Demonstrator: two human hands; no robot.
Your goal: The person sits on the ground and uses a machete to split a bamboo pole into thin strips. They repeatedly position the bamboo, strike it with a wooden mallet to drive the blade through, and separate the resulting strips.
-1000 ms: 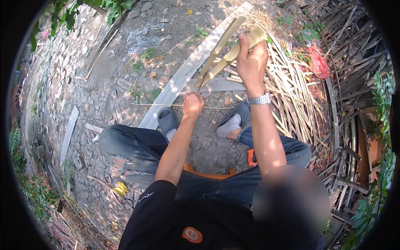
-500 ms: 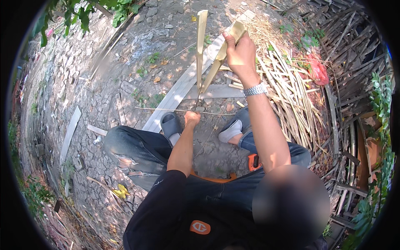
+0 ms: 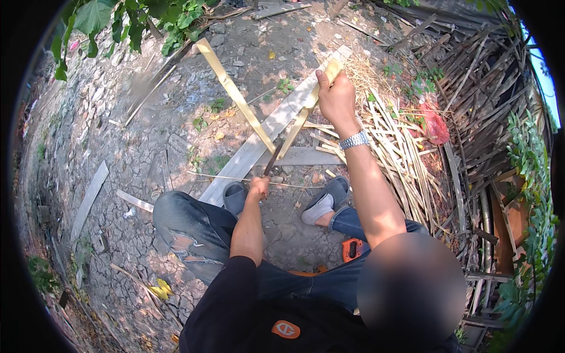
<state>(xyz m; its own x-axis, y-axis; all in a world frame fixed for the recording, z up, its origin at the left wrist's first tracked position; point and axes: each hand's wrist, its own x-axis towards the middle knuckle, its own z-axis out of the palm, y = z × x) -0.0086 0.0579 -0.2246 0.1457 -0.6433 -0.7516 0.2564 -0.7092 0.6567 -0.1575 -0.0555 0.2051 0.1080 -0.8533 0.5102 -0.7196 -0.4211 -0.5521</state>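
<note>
My left hand [image 3: 259, 186] is closed round the handle of a knife [image 3: 274, 157]. Its dark blade points up and away, reaching the foot of a split bamboo piece. One half, a pale bamboo strip [image 3: 238, 97], leans far out to the left. My right hand [image 3: 338, 101], with a metal watch on its wrist, grips the other half, a bamboo strip [image 3: 296, 130], near its upper end. The two halves form a V whose lower ends come together by the blade. Beneath them a grey wooden plank [image 3: 238, 167] lies slantwise on the ground.
A heap of thin split strips [image 3: 406, 159] lies to the right, beside a red plastic bag [image 3: 434, 125]. Farther right is a large pile of weathered sticks [image 3: 485, 88]. An orange-and-black tool [image 3: 353, 250] is by my right thigh. My slippered feet flank the plank's near end.
The left bamboo strip has swung out to the left, so the V is much wider. More of the knife blade shows now. My right hand still holds its strip, and the whole view has shifted slightly.
</note>
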